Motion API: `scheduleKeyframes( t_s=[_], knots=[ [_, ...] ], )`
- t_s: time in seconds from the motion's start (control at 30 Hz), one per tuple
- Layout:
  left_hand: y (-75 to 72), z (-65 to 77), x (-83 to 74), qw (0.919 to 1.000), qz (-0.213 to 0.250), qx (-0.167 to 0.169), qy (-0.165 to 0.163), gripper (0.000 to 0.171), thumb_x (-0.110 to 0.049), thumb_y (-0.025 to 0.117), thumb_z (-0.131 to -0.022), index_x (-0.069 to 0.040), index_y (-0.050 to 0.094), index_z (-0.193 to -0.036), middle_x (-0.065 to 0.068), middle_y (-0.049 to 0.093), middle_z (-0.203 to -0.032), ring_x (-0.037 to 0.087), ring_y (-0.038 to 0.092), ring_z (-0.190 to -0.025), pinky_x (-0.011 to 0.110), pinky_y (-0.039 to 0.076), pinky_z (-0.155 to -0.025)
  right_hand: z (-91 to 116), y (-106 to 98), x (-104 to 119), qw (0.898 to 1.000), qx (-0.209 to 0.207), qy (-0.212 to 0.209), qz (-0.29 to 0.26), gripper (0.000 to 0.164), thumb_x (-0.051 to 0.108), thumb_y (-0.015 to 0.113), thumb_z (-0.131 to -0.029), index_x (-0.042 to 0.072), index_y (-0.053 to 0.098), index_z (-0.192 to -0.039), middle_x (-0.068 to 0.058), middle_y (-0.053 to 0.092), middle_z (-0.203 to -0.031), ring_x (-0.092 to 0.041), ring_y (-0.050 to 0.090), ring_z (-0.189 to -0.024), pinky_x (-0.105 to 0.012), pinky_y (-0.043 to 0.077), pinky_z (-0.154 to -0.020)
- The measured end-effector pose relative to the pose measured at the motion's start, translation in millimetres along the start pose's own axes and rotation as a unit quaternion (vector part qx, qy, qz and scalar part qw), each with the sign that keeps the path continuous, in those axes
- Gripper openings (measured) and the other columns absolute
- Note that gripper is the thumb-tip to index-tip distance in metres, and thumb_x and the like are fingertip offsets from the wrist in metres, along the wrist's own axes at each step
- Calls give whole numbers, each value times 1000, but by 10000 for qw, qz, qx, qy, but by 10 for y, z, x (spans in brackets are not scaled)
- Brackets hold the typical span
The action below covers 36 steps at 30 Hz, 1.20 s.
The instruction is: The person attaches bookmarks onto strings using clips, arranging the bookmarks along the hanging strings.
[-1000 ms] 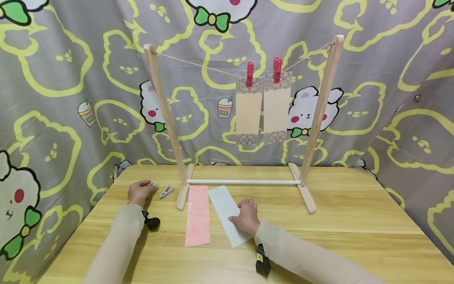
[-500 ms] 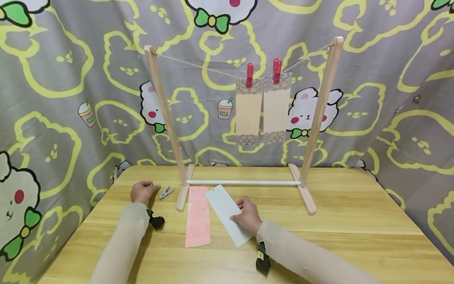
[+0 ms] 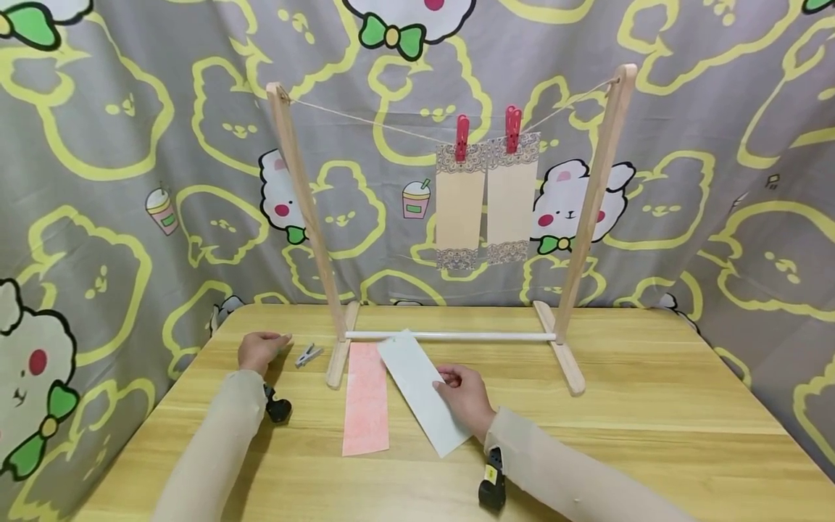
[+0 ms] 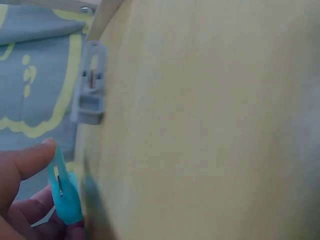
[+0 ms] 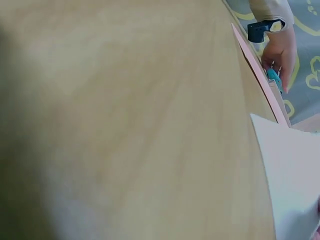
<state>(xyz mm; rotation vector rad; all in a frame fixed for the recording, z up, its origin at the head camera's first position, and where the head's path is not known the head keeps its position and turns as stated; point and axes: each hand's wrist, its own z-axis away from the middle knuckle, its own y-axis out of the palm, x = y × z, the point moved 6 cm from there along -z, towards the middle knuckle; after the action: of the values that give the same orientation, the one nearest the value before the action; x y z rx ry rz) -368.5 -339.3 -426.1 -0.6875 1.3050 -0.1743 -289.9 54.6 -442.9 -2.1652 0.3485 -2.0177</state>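
Note:
My left hand (image 3: 261, 351) is at the table's left side and pinches a teal clothespin (image 4: 65, 195) between thumb and fingers. The hand hides this clothespin in the head view. A grey clothespin (image 3: 308, 354) lies just right of the hand. My right hand (image 3: 466, 395) grips the right edge of a pale blue-white paper strip (image 3: 420, 391) with a small hole near its far end. That far end overlaps the white bar (image 3: 483, 336) in the head view. Left of it a pink strip (image 3: 365, 399) lies flat on the table.
A wooden frame (image 3: 303, 217) stands at the back with a string (image 3: 365, 122) between its posts. Two cream strips with patterned ends (image 3: 459, 210) hang from the string by red clothespins (image 3: 462, 138). Behind is a grey patterned curtain (image 3: 130, 254).
The pale strip's far end has swung a little left, then up over the white bar. My right hand has shifted slightly right with it. My left hand has moved slightly, still near the grey clothespin.

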Motion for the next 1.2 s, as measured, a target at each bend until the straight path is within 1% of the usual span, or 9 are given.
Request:
scheduleKeyframes(
  t_s=[0.13,0.23,0.33,0.47,0.53,0.63,0.87,1.03,1.2],
  knots=[
    [-88,-25,-71,9992,-80,389,51,55,-38,58,-92,6,55,-125,27,45,-135,40,45,-117,51,42,-94,-25,-27,-13,9999,-31,-30,-137,17,0,66,-84,-7,67,-99,-13,66,-86,-10,53,-73,-18,44,-64],
    [-167,-39,-190,9979,31,607,223,59,-41,55,-93,5,51,-130,26,41,-140,41,40,-124,53,38,-100,-65,-51,-28,9997,-35,168,-200,17,3,64,-86,-5,69,-100,-11,67,-88,-10,54,-75,-19,45,-66],
    [-236,-30,-387,9950,251,802,544,60,-40,52,-95,5,46,-134,26,38,-143,41,35,-131,54,32,-107,-116,-96,2,9990,-112,303,-298,18,7,63,-89,-2,69,-103,-10,67,-91,-10,55,-77,-22,46,-68],
    [-331,44,-702,9901,377,1041,857,63,-41,49,-97,3,39,-140,24,31,-149,41,28,-137,54,26,-111,-203,-138,97,9966,-212,388,-702,20,9,64,-89,-1,69,-106,-10,67,-95,-9,55,-80,-22,46,-71],
    [-379,95,-865,9891,334,1087,938,66,-46,48,-96,1,37,-142,22,29,-150,40,26,-138,54,25,-112,-250,-152,167,9938,-245,442,-993,21,8,65,-89,-1,68,-107,-8,67,-95,-9,55,-80,-21,46,-72],
    [-439,164,-1117,9878,272,1022,1144,70,-51,48,-94,-1,38,-142,20,32,-149,37,31,-136,53,27,-111,-309,-177,288,9895,-282,512,-1324,21,7,65,-88,-2,68,-107,-3,65,-90,-8,54,-79,-19,46,-70],
    [-485,362,-1636,9826,377,967,1540,70,-55,51,-90,-5,44,-139,14,43,-138,21,45,-117,45,35,-106,-419,-243,604,9837,-225,411,-1733,23,7,64,-89,-2,67,-110,5,62,-83,-7,54,-77,-19,44,-66],
    [-505,542,-1915,9801,426,1084,1610,69,-56,53,-89,-9,46,-139,11,43,-141,22,41,-123,48,30,-110,-487,-273,790,9804,-55,293,-1948,25,8,65,-89,-2,66,-112,7,63,-81,-7,54,-75,-21,43,-65],
    [-557,685,-2172,9714,352,1164,2041,64,-52,53,-91,-7,48,-136,12,47,-136,22,41,-124,47,30,-110,-542,-314,961,9769,166,234,-2119,27,8,65,-89,-2,65,-114,6,64,-84,-8,56,-78,-24,46,-69]
  ],
)
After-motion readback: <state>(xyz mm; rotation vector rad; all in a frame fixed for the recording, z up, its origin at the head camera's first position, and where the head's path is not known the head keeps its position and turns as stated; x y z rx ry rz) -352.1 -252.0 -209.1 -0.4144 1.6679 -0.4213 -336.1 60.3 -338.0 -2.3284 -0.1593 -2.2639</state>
